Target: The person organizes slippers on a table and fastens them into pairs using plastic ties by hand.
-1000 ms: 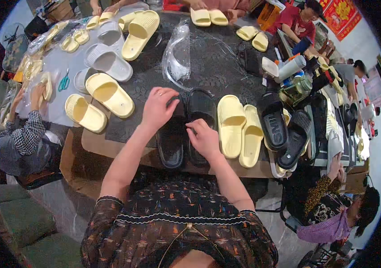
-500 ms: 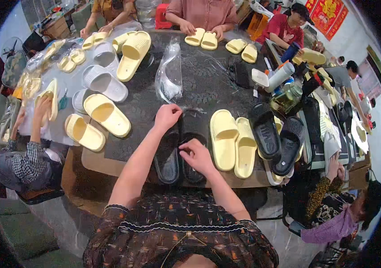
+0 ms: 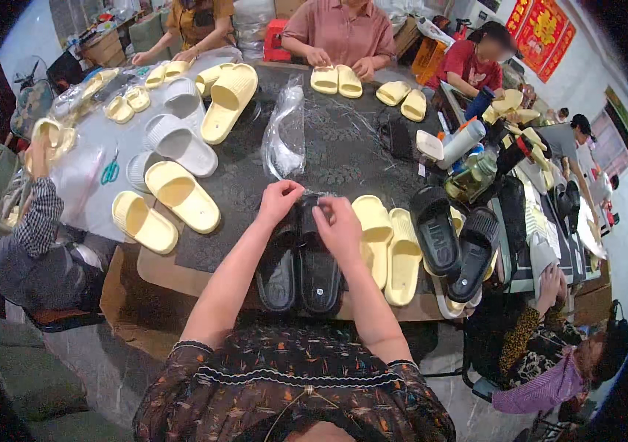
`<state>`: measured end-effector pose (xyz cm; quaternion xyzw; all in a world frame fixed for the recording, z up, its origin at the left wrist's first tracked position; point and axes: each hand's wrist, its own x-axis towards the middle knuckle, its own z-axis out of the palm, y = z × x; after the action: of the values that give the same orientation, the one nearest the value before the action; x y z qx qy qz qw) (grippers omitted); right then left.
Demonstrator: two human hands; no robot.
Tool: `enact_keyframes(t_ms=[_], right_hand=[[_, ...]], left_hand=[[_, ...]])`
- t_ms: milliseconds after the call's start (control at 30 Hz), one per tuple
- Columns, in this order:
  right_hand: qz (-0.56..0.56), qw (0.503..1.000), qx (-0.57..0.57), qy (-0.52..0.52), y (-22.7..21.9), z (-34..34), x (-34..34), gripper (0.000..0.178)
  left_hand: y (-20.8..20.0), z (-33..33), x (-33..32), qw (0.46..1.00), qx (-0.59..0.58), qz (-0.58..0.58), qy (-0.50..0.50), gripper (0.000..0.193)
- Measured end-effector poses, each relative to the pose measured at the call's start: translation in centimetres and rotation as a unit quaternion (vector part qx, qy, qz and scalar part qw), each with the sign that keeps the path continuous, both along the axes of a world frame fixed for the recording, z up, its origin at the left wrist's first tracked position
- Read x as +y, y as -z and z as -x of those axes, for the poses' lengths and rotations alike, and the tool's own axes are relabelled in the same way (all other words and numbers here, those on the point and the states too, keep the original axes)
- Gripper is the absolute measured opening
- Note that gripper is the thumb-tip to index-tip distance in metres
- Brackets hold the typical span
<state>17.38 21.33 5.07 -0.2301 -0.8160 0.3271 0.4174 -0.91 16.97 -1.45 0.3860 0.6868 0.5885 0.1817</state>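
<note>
A pair of black slide sandals [image 3: 320, 278] lay side by side at the near edge of the table, heels toward the seated person, and I took my bearings from there. The person's left hand [image 3: 279, 204] was bent over the toe end of the left slide, thumb and fingertips drawn close together. The right hand [image 3: 338, 225] hung over the strap end of the right one, its fingers curled toward the thumb. The two hands were near each other but apart; I couldn't tell whether either pinched anything thin.

At twelve o'clock, just past the fingers, a crumpled clear plastic bag [image 3: 284, 136] lay on the dark patterned table cover [image 3: 343, 151]. Just beside the right forearm, toward three o'clock, was a cream pair [image 3: 404, 258], with two more black slides [image 3: 476, 258] beyond it. A glass jar [image 3: 474, 177] and a pale bottle [image 3: 462, 142] stood at two o'clock. Between nine and ten lay another cream pair [image 3: 181, 197]; teal-handled scissors [image 3: 110, 173] were farther out at ten, and a grey slide [image 3: 181, 145] sat between ten and eleven.
</note>
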Motion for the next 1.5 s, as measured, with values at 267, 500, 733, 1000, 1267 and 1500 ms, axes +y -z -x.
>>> enact_keyframes(t_ms=[267, 500, 733, 1000, 1267, 1500], right_hand=[[0.002, 0.966, -0.252, 0.06, 3.5, 3.4, 3.3, 0.032], [0.054, 0.978, -0.199, 0.042, 3.8, 3.3, 3.1, 0.023], [0.057, 0.972, -0.226, 0.015, 4.1, 3.6, 4.8, 0.027], [0.22, 0.973, 0.028, -0.066, 4.8, 4.7, 4.5, 0.018], [0.184, 0.981, -0.013, -0.056, 5.0, 4.1, 3.8, 0.016], [0.234, 0.968, 0.076, -0.04, 6.1, 4.4, 4.3, 0.015]], left_hand=[[0.0, -0.7, -0.4, 0.995, -0.041, -0.088, -0.03, 0.015], [-1.1, -1.0, -0.6, 0.994, -0.037, -0.104, 0.006, 0.013], [-1.0, -1.1, -0.4, 0.993, -0.021, -0.116, 0.013, 0.012], [-1.3, -1.7, -0.5, 0.993, 0.039, -0.111, -0.014, 0.017], [-1.0, -1.2, -0.7, 0.997, 0.014, -0.078, 0.014, 0.016], [-0.9, -1.2, -0.6, 0.997, 0.028, -0.067, 0.021, 0.018]])
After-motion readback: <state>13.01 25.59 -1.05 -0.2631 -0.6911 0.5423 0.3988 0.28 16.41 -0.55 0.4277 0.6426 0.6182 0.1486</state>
